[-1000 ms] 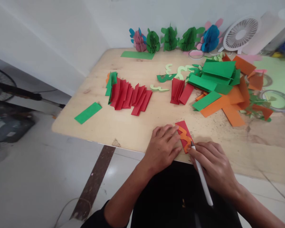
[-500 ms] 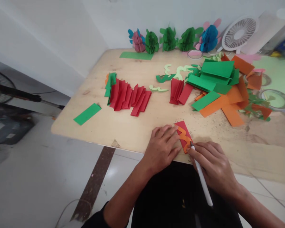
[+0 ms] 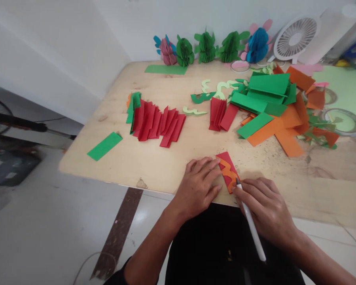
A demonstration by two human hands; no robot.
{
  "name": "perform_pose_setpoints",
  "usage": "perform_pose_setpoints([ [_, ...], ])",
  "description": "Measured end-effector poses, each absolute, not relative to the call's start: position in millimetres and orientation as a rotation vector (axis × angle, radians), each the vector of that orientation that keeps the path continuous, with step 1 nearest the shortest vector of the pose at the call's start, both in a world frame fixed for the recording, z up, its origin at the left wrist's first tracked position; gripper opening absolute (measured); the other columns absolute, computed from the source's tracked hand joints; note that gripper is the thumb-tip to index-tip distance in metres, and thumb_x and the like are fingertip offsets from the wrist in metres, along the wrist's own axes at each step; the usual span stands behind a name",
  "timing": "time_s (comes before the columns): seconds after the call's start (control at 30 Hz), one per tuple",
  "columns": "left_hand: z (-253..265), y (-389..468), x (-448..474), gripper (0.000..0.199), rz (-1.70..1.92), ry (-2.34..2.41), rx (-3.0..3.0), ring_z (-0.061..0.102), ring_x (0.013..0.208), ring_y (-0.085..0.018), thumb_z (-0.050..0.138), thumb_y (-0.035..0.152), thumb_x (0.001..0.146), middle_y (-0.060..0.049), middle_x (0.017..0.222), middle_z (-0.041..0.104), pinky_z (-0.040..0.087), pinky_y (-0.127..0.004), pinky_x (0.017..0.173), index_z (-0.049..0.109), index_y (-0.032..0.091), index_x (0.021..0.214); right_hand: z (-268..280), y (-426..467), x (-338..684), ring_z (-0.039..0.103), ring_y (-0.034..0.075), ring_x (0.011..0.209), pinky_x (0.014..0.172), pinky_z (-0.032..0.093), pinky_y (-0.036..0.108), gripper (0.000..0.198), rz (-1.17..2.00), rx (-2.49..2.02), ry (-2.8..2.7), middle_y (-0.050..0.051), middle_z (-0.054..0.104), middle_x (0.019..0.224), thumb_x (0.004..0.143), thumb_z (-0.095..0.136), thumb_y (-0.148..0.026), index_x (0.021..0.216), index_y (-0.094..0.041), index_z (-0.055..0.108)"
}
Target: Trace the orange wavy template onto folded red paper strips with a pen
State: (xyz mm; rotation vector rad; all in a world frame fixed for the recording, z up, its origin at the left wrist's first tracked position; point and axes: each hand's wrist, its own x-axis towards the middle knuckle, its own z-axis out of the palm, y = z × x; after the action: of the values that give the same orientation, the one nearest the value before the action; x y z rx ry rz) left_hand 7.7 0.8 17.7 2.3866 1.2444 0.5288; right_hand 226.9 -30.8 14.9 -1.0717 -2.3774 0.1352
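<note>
Near the table's front edge lies a red paper strip (image 3: 225, 155), with a wavy orange paper cutout (image 3: 228, 171) on top of it. My left hand (image 3: 199, 184) rests flat with its fingers stretched out, their tips at the left edge of the cutout and strip. In my right hand (image 3: 262, 204) is a white pen (image 3: 253, 227), its dark tip against the right side of the orange cutout. The fingertips of that hand touch the lower end of the strip.
Folded red papers (image 3: 154, 122) lie left of centre, a green strip (image 3: 105, 146) nearer the left edge. Green folded papers (image 3: 268, 85) and orange strips (image 3: 289, 142) heap up at right. Paper honeycomb figures (image 3: 206, 47) and a white fan (image 3: 296, 39) line the wall.
The view has shifted slightly. Both hands, the pen and the red strip with the orange cutout keep nearly the same places relative to each other.
</note>
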Motion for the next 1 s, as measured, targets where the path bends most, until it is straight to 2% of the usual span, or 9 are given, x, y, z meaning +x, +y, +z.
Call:
perform_pose_setpoints([
  [0.47,17.0,1.0,7.6,0.028,0.526,1.253,2.411,0.041,0.134,-0.028,0.050,0.029,0.093,-0.010,0.141,0.054,0.033,-0.050,0.109,0.061,0.019,0.117,13.5,-31.4,227.8,0.064,0.022,0.094,0.084,0.043,0.038,0.024,0.146,-1.078,-2.372,0.007,0.072,0.094,0.091,0.049,-0.015,0.110,-0.019,0.065],
  [0.73,18.0,0.5,7.8,0.028,0.512,1.250,2.421,0.040,0.134,-0.028,0.049,0.029,0.093,-0.009,0.142,0.053,0.033,-0.051,0.109,0.060,0.018,0.117,14.2,-32.2,226.8,0.062,0.022,0.103,0.089,0.041,0.040,0.025,0.129,-1.080,-2.360,0.007,0.072,0.097,0.091,0.049,-0.010,0.109,-0.017,0.064],
  [1.0,17.3,1.1,8.0,0.028,0.516,1.240,2.428,0.041,0.133,-0.029,0.049,0.028,0.093,-0.010,0.141,0.053,0.033,-0.051,0.108,0.060,0.017,0.116,14.4,-32.0,226.4,0.063,0.022,0.104,0.091,0.041,0.040,0.024,0.121,-1.068,-2.355,0.007,0.073,0.097,0.090,0.049,-0.008,0.107,-0.016,0.064],
])
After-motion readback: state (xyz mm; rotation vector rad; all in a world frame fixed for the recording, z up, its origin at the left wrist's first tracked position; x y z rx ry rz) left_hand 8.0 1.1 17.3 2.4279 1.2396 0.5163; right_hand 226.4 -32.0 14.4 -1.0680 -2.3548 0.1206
